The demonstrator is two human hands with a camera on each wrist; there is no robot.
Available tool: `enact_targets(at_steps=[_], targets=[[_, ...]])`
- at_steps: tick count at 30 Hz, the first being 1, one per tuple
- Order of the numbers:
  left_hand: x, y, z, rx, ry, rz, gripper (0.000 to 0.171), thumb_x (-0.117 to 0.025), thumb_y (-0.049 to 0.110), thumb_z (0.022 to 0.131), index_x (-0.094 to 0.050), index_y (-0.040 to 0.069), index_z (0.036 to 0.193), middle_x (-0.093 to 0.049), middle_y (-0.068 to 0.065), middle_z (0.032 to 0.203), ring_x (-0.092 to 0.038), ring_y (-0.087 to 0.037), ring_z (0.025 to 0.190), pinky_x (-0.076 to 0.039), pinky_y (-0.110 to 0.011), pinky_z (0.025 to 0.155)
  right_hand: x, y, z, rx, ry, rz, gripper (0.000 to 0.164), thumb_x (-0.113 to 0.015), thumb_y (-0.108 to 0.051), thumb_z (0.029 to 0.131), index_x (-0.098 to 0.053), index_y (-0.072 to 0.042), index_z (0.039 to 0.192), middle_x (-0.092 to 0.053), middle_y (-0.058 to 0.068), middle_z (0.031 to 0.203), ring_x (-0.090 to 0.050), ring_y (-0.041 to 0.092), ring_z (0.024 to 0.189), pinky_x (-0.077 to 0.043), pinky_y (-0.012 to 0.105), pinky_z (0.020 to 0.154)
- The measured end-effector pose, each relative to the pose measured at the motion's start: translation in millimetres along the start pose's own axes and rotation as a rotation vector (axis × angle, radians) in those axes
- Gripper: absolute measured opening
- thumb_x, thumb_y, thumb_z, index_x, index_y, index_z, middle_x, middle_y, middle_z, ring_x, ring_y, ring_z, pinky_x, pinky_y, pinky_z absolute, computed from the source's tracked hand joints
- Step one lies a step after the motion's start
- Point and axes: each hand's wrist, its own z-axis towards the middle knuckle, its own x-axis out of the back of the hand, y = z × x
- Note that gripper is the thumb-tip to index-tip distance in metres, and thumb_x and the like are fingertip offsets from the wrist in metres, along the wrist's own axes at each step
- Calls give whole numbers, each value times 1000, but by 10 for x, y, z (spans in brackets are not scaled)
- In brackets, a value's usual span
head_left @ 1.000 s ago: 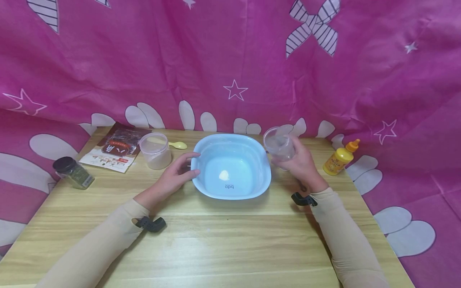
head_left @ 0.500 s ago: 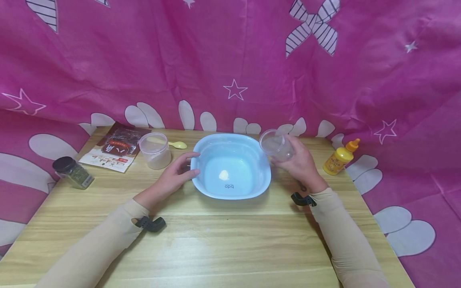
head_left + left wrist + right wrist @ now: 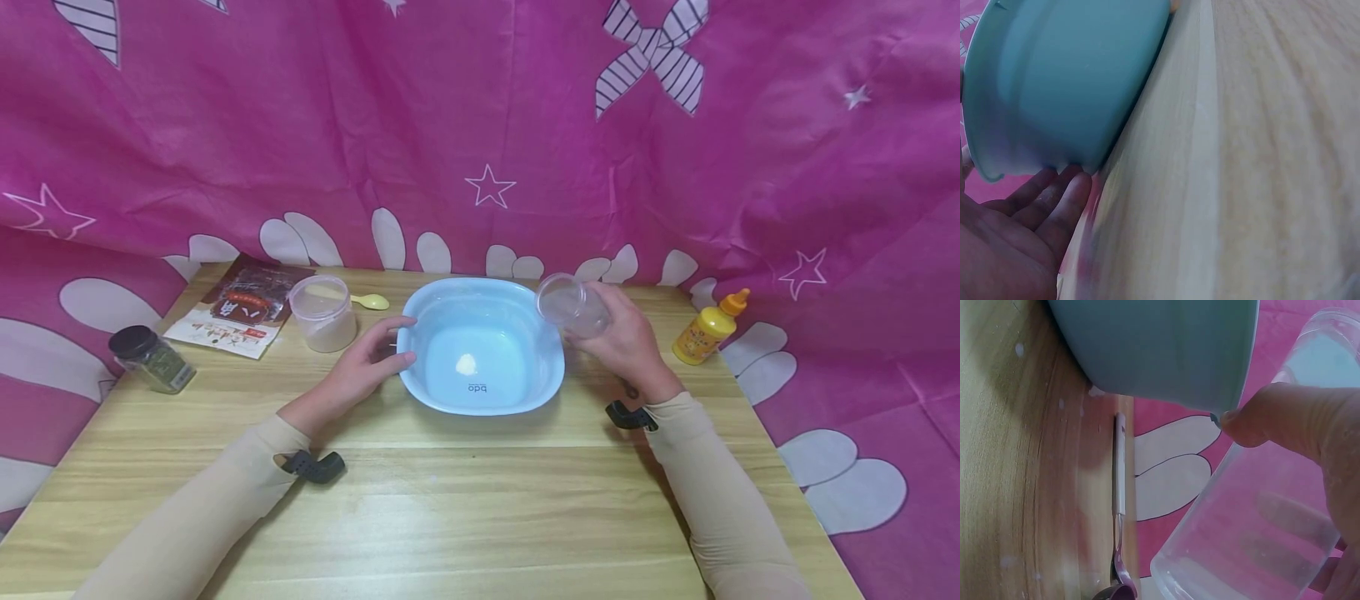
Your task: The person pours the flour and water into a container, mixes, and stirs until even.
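A light blue plastic basin [image 3: 480,407] stands mid-table in the head view, with a small whitish patch on its floor. My left hand [image 3: 367,360] holds its left side, thumb and fingers at the rim; in the left wrist view the fingertips [image 3: 1075,187] lie under the basin's outer wall. On the other side, my right hand [image 3: 628,337] grips a clear plastic cup [image 3: 573,308], tilted with its mouth over the basin's right rim. Seen from the right wrist, the cup [image 3: 1235,537] is see-through and the thumb lies across it beside the rim.
Left of the basin are a clear tub of whitish powder [image 3: 330,329], a yellow spoon [image 3: 372,302], a brown-and-white packet [image 3: 243,307] and a black-lidded jar [image 3: 157,362]. A yellow squeeze bottle [image 3: 705,335] stands at right. A white-handled spoon [image 3: 1120,469] lies behind the right hand.
The cup in my right hand has shifted left and tipped further toward the basin, its mouth now over the rim. My left hand and the basin have stayed put.
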Motion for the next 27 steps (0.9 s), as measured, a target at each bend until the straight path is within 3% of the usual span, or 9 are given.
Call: enact_targets(at_steps=[11,27], targets=[[5,-3,4,-4,2,4,58,-73,12,107,-52,9,161,-61,-30,151,-63,-49,137,-56,-28,104,-3,7,-4,70,20,-77,84,-105,-13,70,-66,-11,145,-71,15,135,-66,39,125,-53,67,103],[1,3,3,-2,-1,-6,59,-73,12,107,-52,10,162,-61,-29,152,-63,-48,137,-56,-28,104,-8,2,14,114,45,-186,77,-103,-27,72,-69,-13,140,-72,15,132,-68,41,121,-51,67,101]])
